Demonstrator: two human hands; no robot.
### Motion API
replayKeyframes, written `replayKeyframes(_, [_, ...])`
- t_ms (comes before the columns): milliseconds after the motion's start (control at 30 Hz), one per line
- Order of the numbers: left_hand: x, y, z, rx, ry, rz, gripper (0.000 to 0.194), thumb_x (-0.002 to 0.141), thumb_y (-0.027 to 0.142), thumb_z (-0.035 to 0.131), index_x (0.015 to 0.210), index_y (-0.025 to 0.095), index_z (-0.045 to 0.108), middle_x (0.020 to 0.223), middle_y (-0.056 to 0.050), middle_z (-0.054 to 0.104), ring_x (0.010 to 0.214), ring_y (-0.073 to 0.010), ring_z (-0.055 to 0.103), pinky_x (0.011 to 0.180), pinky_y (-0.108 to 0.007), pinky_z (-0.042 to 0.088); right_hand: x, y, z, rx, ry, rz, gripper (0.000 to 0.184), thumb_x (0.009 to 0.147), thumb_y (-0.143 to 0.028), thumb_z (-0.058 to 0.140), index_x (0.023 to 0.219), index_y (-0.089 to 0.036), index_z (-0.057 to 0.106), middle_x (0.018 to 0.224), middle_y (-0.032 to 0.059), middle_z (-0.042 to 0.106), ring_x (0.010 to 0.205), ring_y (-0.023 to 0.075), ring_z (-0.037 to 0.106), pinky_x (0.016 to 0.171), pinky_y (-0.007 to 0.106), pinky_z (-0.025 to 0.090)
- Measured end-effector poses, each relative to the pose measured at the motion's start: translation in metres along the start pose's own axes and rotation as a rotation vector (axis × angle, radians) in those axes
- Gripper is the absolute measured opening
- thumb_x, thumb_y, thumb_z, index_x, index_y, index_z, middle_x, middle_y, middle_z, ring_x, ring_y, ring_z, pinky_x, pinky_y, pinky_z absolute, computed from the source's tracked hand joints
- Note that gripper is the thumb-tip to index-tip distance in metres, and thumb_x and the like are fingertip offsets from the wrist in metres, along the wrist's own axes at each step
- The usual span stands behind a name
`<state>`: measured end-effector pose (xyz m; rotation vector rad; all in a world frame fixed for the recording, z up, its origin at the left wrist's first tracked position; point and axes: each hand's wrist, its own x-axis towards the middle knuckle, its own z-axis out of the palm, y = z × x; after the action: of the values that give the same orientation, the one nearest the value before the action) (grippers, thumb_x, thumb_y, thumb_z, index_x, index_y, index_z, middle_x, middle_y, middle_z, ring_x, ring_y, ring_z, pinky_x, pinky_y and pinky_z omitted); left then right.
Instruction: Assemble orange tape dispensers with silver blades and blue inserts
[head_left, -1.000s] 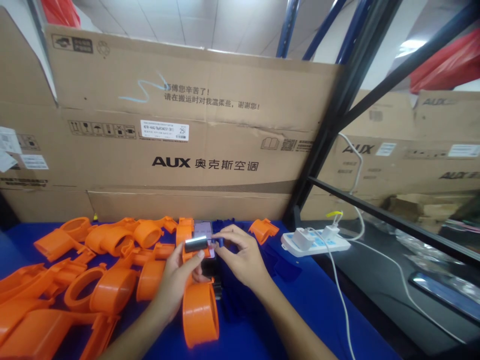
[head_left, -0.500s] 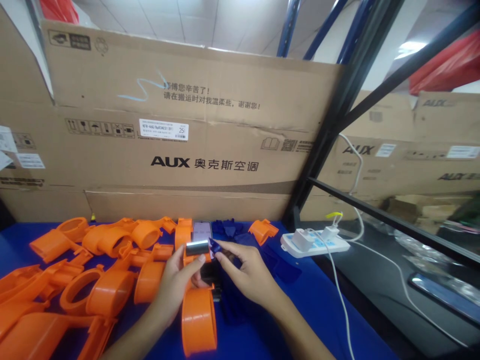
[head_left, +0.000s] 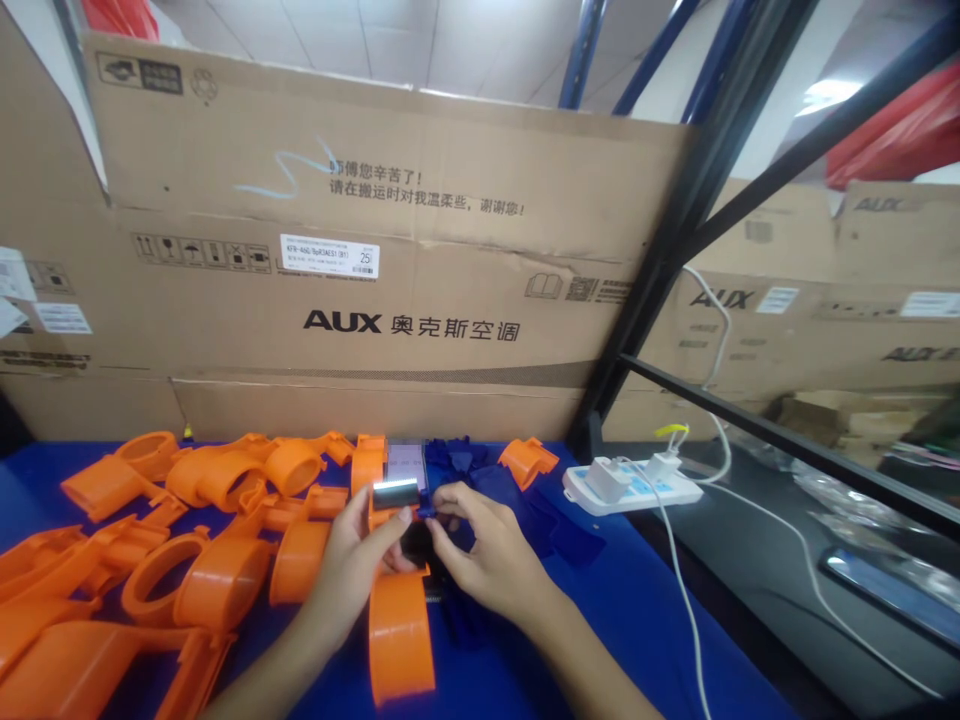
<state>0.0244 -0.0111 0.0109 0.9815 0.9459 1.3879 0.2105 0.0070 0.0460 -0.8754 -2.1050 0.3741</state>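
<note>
Fingers wrapped around it, my left hand [head_left: 365, 545] holds an orange plastic tape dispenser [head_left: 401, 640] upright. Its ring-shaped body hangs below the hand. At its top sits a black roller [head_left: 396, 494] with a bright strip along its upper edge. My right hand [head_left: 484, 545] is closed in a pinch on a small dark blue plastic piece [head_left: 426, 506], held against the right end of the roller. Behind my right hand lie several more dark blue pieces [head_left: 457, 455]. My fingers hide part of the dispenser's middle.
Several orange dispenser bodies [head_left: 221, 585] crowd the left of the blue table [head_left: 600, 640]. A phone [head_left: 406, 462] stands behind my hands. One orange part [head_left: 527, 460] and a white power strip [head_left: 634, 484] lie to the right, beside a black rack post [head_left: 652, 290]. A cardboard sheet [head_left: 420, 280] stands behind.
My right hand has turned slightly and moved a little down, bringing the blue piece lower along the roller's end. My left hand stays nearly where it was.
</note>
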Motion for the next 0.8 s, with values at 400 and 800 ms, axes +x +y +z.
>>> replayKeyframes(400, [-0.0004, -0.0028, -0.0014, 0.032, 0.008, 0.004, 0.043, 0.081, 0.043, 0.081, 0.11, 0.018, 0.063, 0.06, 0.006, 0.059, 0.05, -0.0111, 0.058, 0.061, -0.027, 0.06, -0.0018, 0.0002, 0.0039, -0.036, 0.042, -0.042, 0.007, 0.095, -0.015, 0.059, 0.097, -0.022, 0.059, 0.091, 0.0055, 0.069, 0.084, 0.0199, 0.068, 0.071, 0.029, 0.052])
replayKeyframes(800, [-0.0012, -0.0024, 0.0016, -0.029, -0.013, 0.028, 0.038, 0.082, 0.042, 0.081, 0.105, 0.018, 0.062, 0.061, 0.006, 0.056, 0.052, -0.0113, 0.055, 0.061, -0.03, 0.06, -0.0016, 0.0008, 0.0032, -0.042, 0.044, -0.051, 0.008, 0.096, -0.017, 0.059, 0.09, -0.022, 0.058, 0.082, 0.0035, 0.064, 0.077, 0.0187, 0.061, 0.067, 0.029, 0.046])
